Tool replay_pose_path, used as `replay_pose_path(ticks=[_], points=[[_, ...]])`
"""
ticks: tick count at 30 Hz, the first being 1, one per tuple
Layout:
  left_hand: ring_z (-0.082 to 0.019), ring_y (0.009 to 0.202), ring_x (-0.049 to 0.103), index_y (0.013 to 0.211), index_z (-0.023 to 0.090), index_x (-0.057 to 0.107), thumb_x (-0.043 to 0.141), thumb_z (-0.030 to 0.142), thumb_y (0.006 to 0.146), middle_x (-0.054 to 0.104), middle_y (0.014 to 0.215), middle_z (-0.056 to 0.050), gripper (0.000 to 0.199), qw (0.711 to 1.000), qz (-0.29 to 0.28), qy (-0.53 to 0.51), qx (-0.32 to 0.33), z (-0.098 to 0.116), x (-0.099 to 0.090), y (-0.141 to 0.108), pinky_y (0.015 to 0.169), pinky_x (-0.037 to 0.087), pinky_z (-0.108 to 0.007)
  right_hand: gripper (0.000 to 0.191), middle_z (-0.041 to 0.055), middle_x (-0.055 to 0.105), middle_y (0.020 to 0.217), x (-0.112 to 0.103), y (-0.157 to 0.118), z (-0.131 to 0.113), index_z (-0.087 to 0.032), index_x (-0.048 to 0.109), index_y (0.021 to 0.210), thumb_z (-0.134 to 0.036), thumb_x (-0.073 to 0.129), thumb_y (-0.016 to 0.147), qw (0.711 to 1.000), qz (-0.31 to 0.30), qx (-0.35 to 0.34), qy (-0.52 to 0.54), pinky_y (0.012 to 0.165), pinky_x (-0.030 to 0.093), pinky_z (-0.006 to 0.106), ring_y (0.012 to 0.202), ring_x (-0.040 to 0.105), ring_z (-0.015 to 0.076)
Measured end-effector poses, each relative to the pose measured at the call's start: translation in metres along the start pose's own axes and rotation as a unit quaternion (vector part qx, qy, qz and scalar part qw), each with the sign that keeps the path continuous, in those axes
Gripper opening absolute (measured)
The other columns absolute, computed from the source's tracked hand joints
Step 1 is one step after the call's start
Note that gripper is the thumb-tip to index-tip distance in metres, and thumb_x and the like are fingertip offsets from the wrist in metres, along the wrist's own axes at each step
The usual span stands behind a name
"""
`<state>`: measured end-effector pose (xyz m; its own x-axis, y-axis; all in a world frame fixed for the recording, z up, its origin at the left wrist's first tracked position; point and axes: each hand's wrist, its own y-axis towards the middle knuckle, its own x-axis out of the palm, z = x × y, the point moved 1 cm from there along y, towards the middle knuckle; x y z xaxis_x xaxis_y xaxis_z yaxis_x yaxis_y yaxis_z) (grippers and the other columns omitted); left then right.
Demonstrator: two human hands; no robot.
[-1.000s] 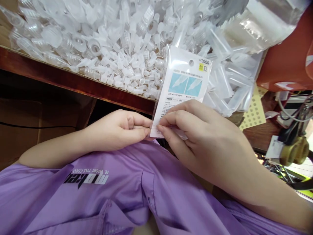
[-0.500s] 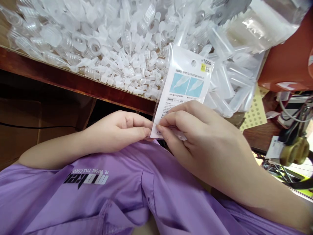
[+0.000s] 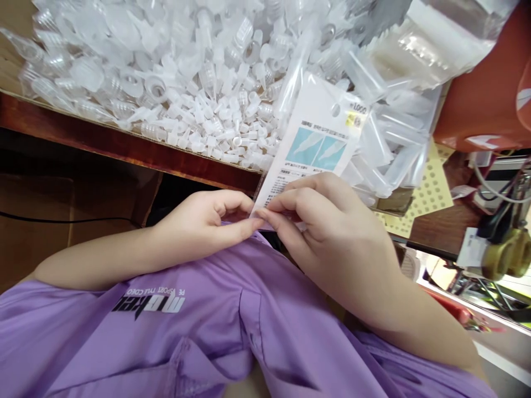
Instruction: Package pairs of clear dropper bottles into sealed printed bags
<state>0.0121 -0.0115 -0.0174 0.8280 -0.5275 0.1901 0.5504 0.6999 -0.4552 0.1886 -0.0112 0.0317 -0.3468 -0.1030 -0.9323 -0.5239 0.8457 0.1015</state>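
The packet (image 3: pixel 319 141) was found tilted further to the right than a second earlier, its lower edge drawn closer into the fingers, which suggested the sealing of that edge was under way. The left hand (image 3: pixel 203 224) and right hand (image 3: pixel 327 232) were both closed in a pinching grip on the bottom corner, held above the purple shirt (image 3: pixel 207 331) and just short of the worktop (image 3: pixel 124 146) heaped with plastic caps (image 3: pixel 199 99).

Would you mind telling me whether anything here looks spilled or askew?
Nothing looks spilled. The loose clear plastic caps lie heaped on the table, right up to its front edge. The packet, pinched at its lower end by the left hand and right hand, tilts rightward.
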Motion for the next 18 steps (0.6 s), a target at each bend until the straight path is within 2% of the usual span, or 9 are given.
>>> replay_pose_path(ticks=[4,6,9,11,13,16,18], points=[[-0.011,0.07,0.062,0.077,0.017,0.065,0.076,0.025,0.077,0.068,0.073,0.003,0.014,0.998,0.022,-0.048,-0.018,0.0,0.001,0.005,0.066,0.049,-0.019,0.009,0.008,0.064,0.091,-0.002,-0.01,0.005,-0.015,0.064,0.094,-0.022,0.063,0.089,0.999,0.017,-0.016,0.041,0.074,0.056,0.029,0.086,0.063,0.0169],[-0.01,0.07,0.065,0.077,0.017,0.063,0.077,0.026,0.077,0.07,0.075,0.002,0.017,0.994,0.033,-0.096,-0.035,0.002,0.001,0.007,0.069,0.051,-0.019,0.025,0.0092,0.064,0.102,-0.006,-0.023,0.013,-0.016,0.062,0.107,-0.028,0.069,0.085,0.996,0.024,-0.029,0.086,0.08,0.057,0.031,0.094,0.063,0.0185],[-0.013,0.075,0.069,0.083,0.017,0.063,0.078,0.029,0.078,0.074,0.078,0.001,0.02,0.989,0.032,-0.138,-0.045,0.005,0.001,0.008,0.076,0.055,-0.023,0.041,0.0072,0.063,0.105,-0.007,-0.049,0.029,-0.022,0.062,0.112,-0.032,0.079,0.075,0.984,0.102,-0.016,0.143,0.081,0.057,0.037,0.095,0.063,0.0212],[-0.015,0.078,0.072,0.088,0.017,0.063,0.076,0.032,0.08,0.075,0.078,0.0,0.022,0.989,0.019,-0.14,-0.052,0.007,0.001,0.008,0.079,0.056,-0.026,0.041,0.0063,0.062,0.101,0.001,-0.066,0.037,-0.026,0.063,0.109,-0.029,0.08,0.072,0.974,0.154,0.037,0.163,0.078,0.057,0.04,0.092,0.063,0.0228],[-0.018,0.087,0.073,0.096,0.016,0.065,0.075,0.032,0.081,0.077,0.087,-0.003,0.024,0.989,0.006,-0.136,-0.057,0.008,0.002,0.008,0.086,0.057,-0.029,0.036,0.0049,0.061,0.097,0.015,-0.078,0.041,-0.028,0.063,0.106,-0.024,0.078,0.074,0.96,0.183,0.085,0.192,0.074,0.057,0.039,0.088,0.063,0.022],[-0.02,0.101,0.071,0.105,0.015,0.069,0.075,0.032,0.081,0.076,0.108,-0.007,0.029,0.992,-0.003,-0.115,-0.055,0.01,0.003,0.008,0.096,0.053,-0.03,0.027,0.0026,0.062,0.091,0.037,-0.083,0.041,-0.027,0.062,0.102,-0.017,0.071,0.078,0.939,0.225,0.088,0.246,0.068,0.056,0.034,0.081,0.064,0.0184],[-0.021,0.102,0.071,0.105,0.015,0.071,0.074,0.034,0.082,0.075,0.113,-0.008,0.03,0.994,-0.011,-0.092,-0.057,0.011,0.004,0.009,0.097,0.053,-0.03,0.024,0.0025,0.064,0.09,0.046,-0.082,0.04,-0.025,0.063,0.099,-0.012,0.068,0.079,0.927,0.256,0.072,0.264,0.066,0.056,0.031,0.08,0.065,0.0169]])
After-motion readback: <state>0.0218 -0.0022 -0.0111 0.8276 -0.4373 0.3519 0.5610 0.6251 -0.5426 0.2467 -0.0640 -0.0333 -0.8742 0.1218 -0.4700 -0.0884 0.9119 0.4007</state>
